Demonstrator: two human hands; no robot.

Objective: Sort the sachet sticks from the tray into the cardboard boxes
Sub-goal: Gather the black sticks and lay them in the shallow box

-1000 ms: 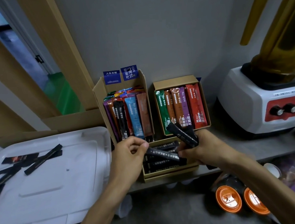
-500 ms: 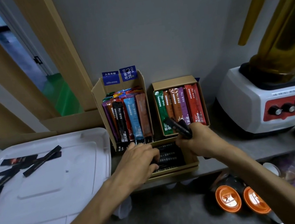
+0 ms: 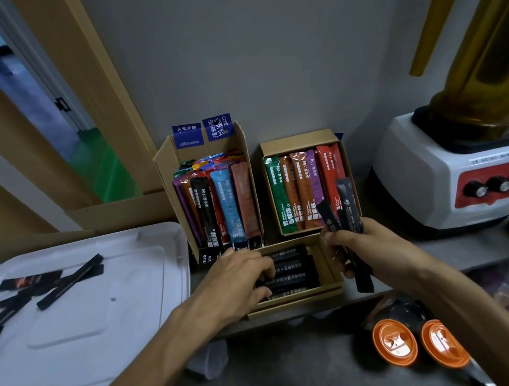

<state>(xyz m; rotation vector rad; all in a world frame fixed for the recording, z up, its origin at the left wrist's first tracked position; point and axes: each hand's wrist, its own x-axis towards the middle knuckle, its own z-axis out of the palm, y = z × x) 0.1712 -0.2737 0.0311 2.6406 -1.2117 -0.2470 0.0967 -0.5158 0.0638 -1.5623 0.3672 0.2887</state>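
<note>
The right hand (image 3: 360, 245) clamped a bunch of black sticks (image 3: 346, 204) that stood nearly upright, just right of the low box (image 3: 293, 307). The packed sticks (image 3: 292, 279) in that box lay crosswise, left to right, so the held ones probably needed a quarter turn. The left hand (image 3: 241, 279) rested on the packed sticks, apparently gripping nothing. Loose sticks (image 3: 68, 281) waited on the tray (image 3: 106, 355).

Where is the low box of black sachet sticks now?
Head view: the low box lies centre, before the tall box and the shorter box of coloured sticks, under the left hand, beside the right hand.
</note>
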